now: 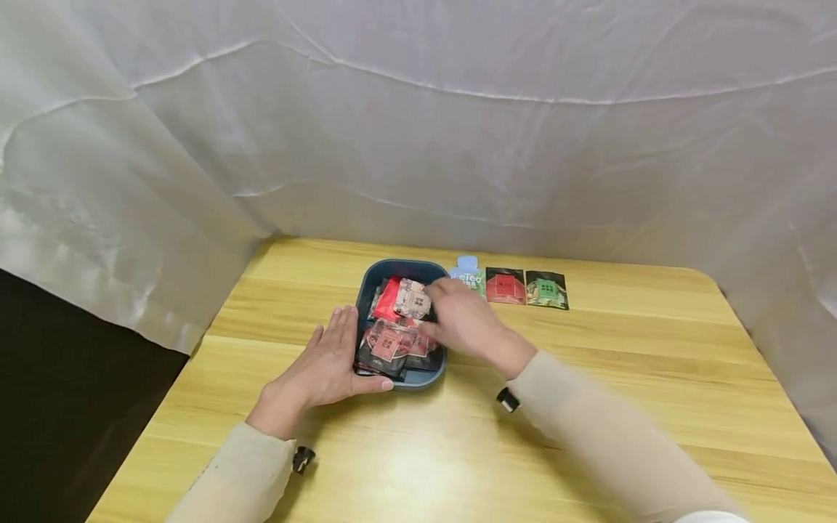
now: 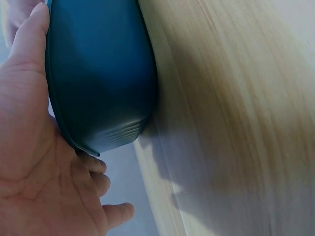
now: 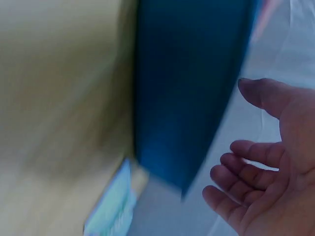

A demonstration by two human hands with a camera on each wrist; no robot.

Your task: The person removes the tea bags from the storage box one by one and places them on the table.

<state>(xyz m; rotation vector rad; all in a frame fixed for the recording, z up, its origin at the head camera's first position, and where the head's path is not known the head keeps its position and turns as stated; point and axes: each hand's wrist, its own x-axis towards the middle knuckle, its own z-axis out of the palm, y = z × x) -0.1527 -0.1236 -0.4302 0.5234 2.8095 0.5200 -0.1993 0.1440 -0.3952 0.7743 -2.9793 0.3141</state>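
A dark blue plastic bin (image 1: 426,384) stands on the wooden table, holding several flat sachets. Among them are a black one with a pink label (image 1: 386,345), a bright red one (image 1: 387,299) and a pale patterned one (image 1: 413,298). My left hand (image 1: 327,367) rests against the bin's left side with its fingers straight, the thumb reaching along the near rim. Over the bin's right edge is my right hand (image 1: 472,319), fingertips close to the pale sachet. In the right wrist view, its fingers (image 3: 231,182) are loosely bent and apart from the thumb, with nothing between them.
To the right of the bin lies a row of sachets: a light blue and green one (image 1: 476,282), a black one with a red label (image 1: 506,285) and a black one with a green label (image 1: 548,290). A pale curtain (image 1: 497,160) hangs behind the table (image 1: 621,378).
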